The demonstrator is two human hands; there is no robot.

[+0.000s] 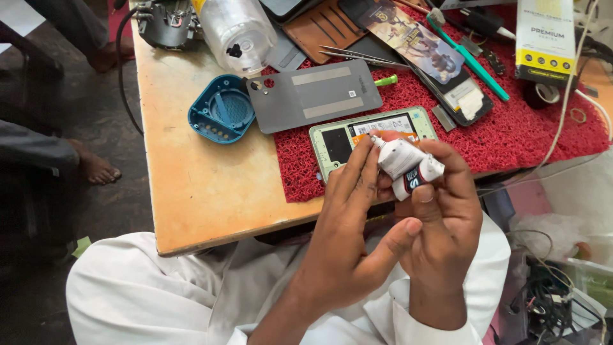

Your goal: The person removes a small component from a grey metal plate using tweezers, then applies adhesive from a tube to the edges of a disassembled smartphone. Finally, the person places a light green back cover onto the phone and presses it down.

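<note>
Head view, tube: I see a small white glue tube (405, 165) held above the table's near edge, just over the opened phone (357, 137) on the red mat (511, 137)
Right hand (440, 217): fingers clamped round the tube's lower body; thumb pressed on its label
Left hand (348, 217): fingertips (369, 150) together, pinching the tube's nozzle end
Nearby: grey back cover (313, 96); blue round part (220, 110)

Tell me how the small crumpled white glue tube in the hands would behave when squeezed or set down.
The small crumpled white glue tube probably gives easily: its wall is already creased between the left hand and right hand. It looks light, since fingertips alone carry it. Being dented rather than round, it would likely lie still on the red bristly mat.
</note>
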